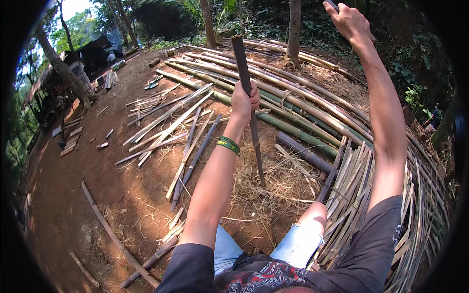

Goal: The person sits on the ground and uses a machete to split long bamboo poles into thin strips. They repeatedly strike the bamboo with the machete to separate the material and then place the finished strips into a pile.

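Observation:
My left hand (244, 103) is wrapped round a long dark bamboo strip (241, 61), which stands nearly upright. Its lower end comes down to the ground among pale fibre shavings (273, 180). High at the upper right, my right hand (349, 23) is closed round something grey and narrow. Only a small end of it shows at the picture's edge, so its kind is hidden. The two hands are far apart, the right one well above the left.
Whole bamboo poles (273, 88) lie in rows ahead. Split strips (351, 180) are piled beside my right leg, and shorter pale strips (171, 115) lie to the left. A thick dark bamboo piece (303, 151) rests before my knees. Tree trunks (294, 34) rise behind.

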Demonstrator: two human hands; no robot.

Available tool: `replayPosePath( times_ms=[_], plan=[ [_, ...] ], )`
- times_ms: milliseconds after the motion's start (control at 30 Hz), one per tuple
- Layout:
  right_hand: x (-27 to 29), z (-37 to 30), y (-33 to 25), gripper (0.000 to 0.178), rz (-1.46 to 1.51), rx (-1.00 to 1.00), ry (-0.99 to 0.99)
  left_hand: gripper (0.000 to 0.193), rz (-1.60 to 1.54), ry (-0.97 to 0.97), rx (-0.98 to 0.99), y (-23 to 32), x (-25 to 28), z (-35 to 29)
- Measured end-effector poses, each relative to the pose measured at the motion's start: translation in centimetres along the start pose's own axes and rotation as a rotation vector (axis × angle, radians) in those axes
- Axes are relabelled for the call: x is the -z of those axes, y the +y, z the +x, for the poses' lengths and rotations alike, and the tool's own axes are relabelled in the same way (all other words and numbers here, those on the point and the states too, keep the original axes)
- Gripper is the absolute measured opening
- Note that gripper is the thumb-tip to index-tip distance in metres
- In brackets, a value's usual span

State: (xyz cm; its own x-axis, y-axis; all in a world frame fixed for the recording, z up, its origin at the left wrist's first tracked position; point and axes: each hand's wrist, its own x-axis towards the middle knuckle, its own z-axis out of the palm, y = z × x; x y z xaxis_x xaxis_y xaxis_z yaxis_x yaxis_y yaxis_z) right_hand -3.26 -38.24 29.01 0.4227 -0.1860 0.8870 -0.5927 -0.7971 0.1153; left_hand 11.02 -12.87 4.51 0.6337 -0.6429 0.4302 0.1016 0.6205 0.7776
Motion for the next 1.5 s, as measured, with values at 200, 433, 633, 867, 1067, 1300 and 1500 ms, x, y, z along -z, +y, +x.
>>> replayPosePath(
  times_ms=[200,433,633,867,1067,1300,1500],
  plan=[
    [-3.4,-5.7,2.6,0.078,0.369,-0.366,-0.082,0.046,-0.026,0.051,0.000,2.2,5.0,0.3],
    [-12.2,-23.7,-2.8,0.061,0.947,-0.629,-0.421,0.052,-0.088,0.035,-0.035,3.2,8.4,-0.9],
    [-15.9,-49.0,-13.2,0.055,1.252,-1.120,-0.861,0.073,-0.113,0.305,-0.226,5.8,16.0,-7.6],
    [-15.8,-73.4,-17.3,0.070,0.280,-0.887,-1.423,0.055,-0.145,0.823,-0.438,7.3,27.3,-20.6],
    [-13.6,-71.5,-19.1,0.071,0.339,-0.833,-1.546,0.062,-0.261,1.104,-0.795,14.1,32.6,-30.7],
    [-14.7,-72.1,-18.8,0.071,0.314,-0.805,-1.553,0.073,-0.349,1.073,-0.996,13.5,38.0,-27.7],
    [-15.1,-72.7,-18.8,0.071,0.337,-0.830,-1.575,0.100,-0.194,1.603,0.004,-2.7,45.3,-29.8]
  ],
)
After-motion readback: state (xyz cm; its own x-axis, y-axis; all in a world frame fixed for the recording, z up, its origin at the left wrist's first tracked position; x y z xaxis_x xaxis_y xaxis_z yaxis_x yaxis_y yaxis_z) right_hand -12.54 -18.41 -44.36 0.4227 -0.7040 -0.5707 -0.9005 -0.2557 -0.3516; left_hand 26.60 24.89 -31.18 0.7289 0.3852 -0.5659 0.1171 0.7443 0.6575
